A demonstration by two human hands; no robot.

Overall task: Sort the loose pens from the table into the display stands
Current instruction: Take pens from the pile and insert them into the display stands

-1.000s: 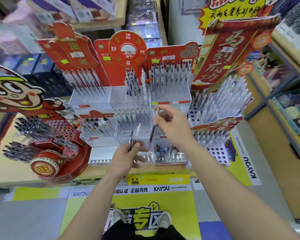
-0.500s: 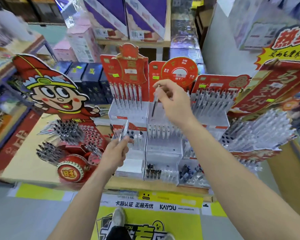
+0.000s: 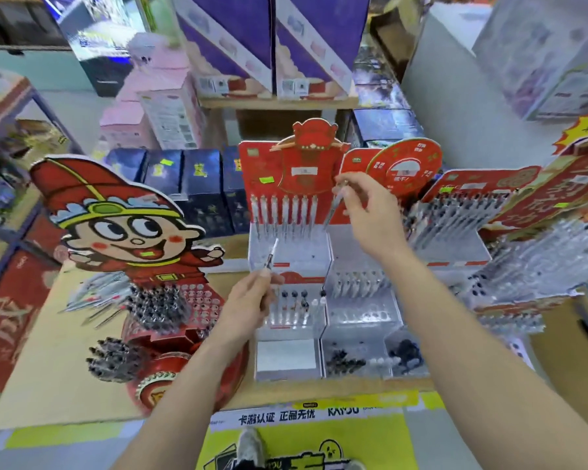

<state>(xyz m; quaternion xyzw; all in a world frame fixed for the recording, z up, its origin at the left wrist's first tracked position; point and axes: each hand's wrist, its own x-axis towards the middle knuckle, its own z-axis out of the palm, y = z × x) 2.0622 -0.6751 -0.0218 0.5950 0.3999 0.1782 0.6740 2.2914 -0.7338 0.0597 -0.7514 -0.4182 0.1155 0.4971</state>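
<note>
Above white stand (image 3: pixel 291 256): right hand (image 3: pixel 367 212) pinches pen (image 3: pixel 335 205), tip down; left hand (image 3: pixel 252 298) grips pens (image 3: pixel 271 256).

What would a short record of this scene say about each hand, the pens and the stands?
place: shop table with pen display stands
left hand: grips a spare pen, pointing up; whether it holds more than one is unclear
right hand: pinches a slanted pen by its top, lower end towards the white stand
back row: pens standing upright in the white stand
left side: cartoon cutout
</note>
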